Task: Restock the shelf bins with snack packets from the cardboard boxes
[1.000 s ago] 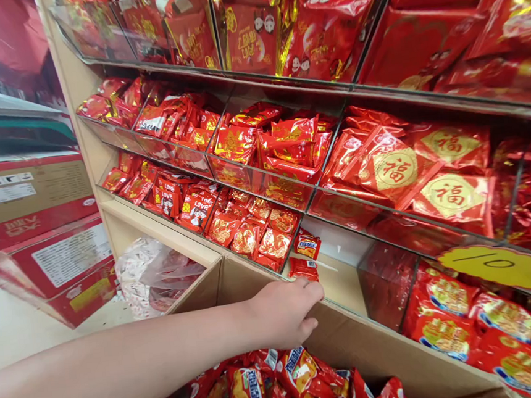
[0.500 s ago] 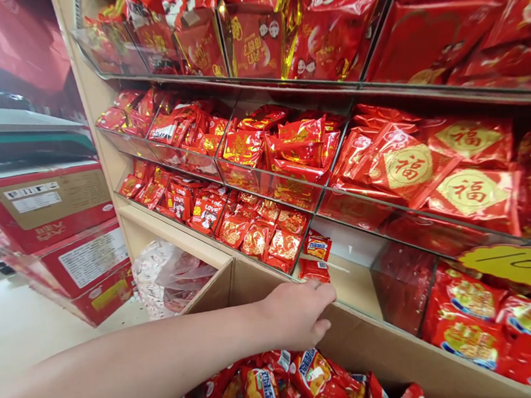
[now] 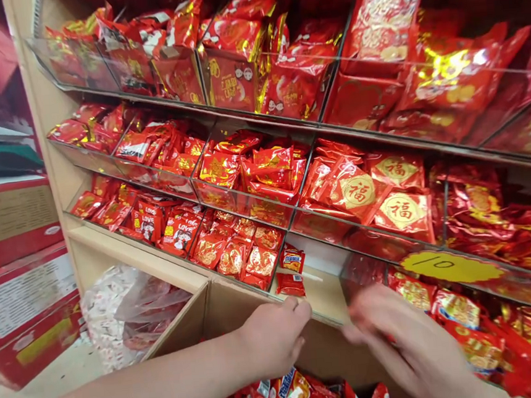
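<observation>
I see just two packets (image 3: 293, 261) in the bin (image 3: 328, 295) at twelve o'clock, many left in the box (image 3: 231, 304) at six. Left hand (image 3: 277, 334) half-curled, right hand (image 3: 401, 339) blurred; what either holds, I can't tell.

red snack packets (image 3: 296, 397): heaped in open cardboard box (image 3: 231, 304) | two more packets (image 3: 292, 260): lying in shelf compartment (image 3: 331, 289), one barcode-up

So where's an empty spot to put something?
On the bare board between the two packets and the clear divider, just past the carton; the left hand and right hand are close. Some floor shows between the red boxes and the plastic bag. It's crowded inside the carton and among the packets above.
</observation>
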Motion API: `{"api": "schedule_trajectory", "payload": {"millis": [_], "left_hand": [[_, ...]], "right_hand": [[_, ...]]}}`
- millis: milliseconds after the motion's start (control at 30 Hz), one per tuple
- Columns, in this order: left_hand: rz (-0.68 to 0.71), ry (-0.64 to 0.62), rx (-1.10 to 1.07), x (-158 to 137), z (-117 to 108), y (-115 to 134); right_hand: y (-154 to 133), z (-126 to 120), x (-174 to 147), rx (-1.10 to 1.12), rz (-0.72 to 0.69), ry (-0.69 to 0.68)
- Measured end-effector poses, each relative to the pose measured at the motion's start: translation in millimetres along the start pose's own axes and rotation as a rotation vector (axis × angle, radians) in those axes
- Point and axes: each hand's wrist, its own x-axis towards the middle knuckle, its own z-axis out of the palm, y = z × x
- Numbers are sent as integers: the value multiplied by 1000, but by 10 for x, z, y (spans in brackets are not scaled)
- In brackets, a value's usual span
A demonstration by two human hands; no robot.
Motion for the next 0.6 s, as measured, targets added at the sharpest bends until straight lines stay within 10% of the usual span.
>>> {"api": "schedule_trajectory", "payload": {"millis": [333, 600], "left_hand": [[-50, -75, -27, 65, -84, -14], [-53, -93, -139, 131, -100, -108]], "right_hand": [[1116, 1337, 677, 140, 405, -592], [1343, 1508, 688, 249, 657, -635]]}}
